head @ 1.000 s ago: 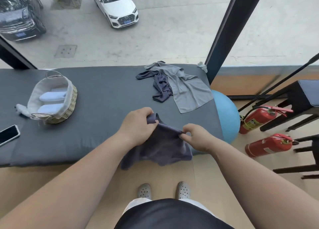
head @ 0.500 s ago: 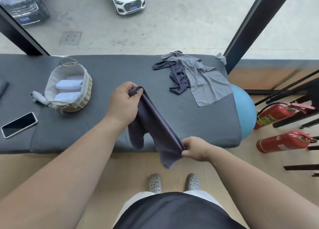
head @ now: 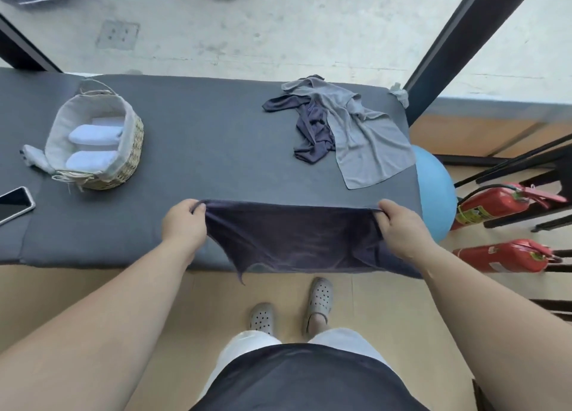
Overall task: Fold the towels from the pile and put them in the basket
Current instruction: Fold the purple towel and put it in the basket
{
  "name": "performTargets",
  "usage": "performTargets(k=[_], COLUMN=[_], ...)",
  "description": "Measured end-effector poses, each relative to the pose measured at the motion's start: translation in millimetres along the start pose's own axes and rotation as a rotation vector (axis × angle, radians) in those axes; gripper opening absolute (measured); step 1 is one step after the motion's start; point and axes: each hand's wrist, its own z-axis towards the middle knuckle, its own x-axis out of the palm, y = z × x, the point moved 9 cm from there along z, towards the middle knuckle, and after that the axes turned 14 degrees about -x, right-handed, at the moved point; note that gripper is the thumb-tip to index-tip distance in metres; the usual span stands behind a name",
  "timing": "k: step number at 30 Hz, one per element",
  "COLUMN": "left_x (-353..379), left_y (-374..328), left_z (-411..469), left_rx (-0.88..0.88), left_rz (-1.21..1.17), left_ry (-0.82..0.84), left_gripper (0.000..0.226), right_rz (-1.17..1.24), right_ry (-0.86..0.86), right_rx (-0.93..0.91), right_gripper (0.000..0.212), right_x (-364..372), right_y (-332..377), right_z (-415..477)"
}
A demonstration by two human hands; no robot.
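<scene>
A dark navy towel (head: 294,240) is stretched flat between my hands over the table's front edge. My left hand (head: 184,223) pinches its left top corner and my right hand (head: 399,224) pinches its right top corner. Its lower edge hangs past the table's front. On the far right of the grey padded table (head: 201,150) lies the pile: a light grey towel (head: 365,138) partly over another navy towel (head: 312,132). At the far left stands a woven basket (head: 134,150) with a cloth liner, holding two rolled white towels (head: 93,149).
A phone (head: 14,203) lies at the table's left front. A small grey cloth (head: 34,158) sits left of the basket. Right of the table are a blue exercise ball (head: 433,190), two red fire extinguishers (head: 501,228) and black frames. A window wall runs behind the table.
My hands have drawn apart, spreading the navy towel from a diagonal hang into a taut horizontal span. My left hand dropped toward the front edge, my right hand rose and went right.
</scene>
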Motion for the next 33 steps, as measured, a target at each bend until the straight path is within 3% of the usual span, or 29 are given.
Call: performTargets(k=[4, 6, 8, 10, 12, 14, 16, 20, 24, 29, 33], left_x=[28, 49, 75, 98, 101, 90, 81, 76, 116, 157, 166], left_y=[-1, 5, 16, 29, 42, 41, 23, -21, -17, -19, -40], left_z=[7, 16, 21, 13, -3, 3, 38, 104, 144, 201, 238], left_rx=[-0.062, -0.091, -0.127, -0.175, -0.283, -0.327, -0.233, 0.060, 0.043, 0.038, 0.119], left_rz=[0.065, 0.182, 0.298, 0.466, 0.662, 0.704, 0.700, 0.674, 0.567, 0.494, 0.395], left_ry=[0.001, 0.067, 0.239, 0.513, 0.783, 0.881, 0.735, 0.163, 0.110, 0.022, -0.063], left_gripper=[0.018, 0.018, 0.017, 0.017, 0.017, 0.018, 0.019, 0.016, 0.020, 0.021, 0.023], right_rz=[-0.357, -0.492, -0.572, -0.591, -0.441, -0.313, -0.367, -0.539, -0.582, -0.213, -0.172], right_ry=[0.164, 0.362, 0.715, 1.090, 1.298, 1.353, 1.242, 0.625, 0.393, 0.172, 0.078], right_rx=[-0.119, -0.129, -0.040, 0.008, 0.112, 0.156, 0.060, 0.055, 0.069, 0.153, 0.096], right_gripper=[0.031, 0.031, 0.028, 0.025, 0.029, 0.028, 0.029, 0.029, 0.029, 0.032, 0.035], right_x=[14, 36, 70, 103, 112, 109, 100, 79, 96, 132, 141], right_y=[-24, -42, -66, -79, -72, -55, -40, -44, -62, -94, -97], right_z=[27, 38, 32, 9, -7, -3, 31, 119, 158, 196, 228])
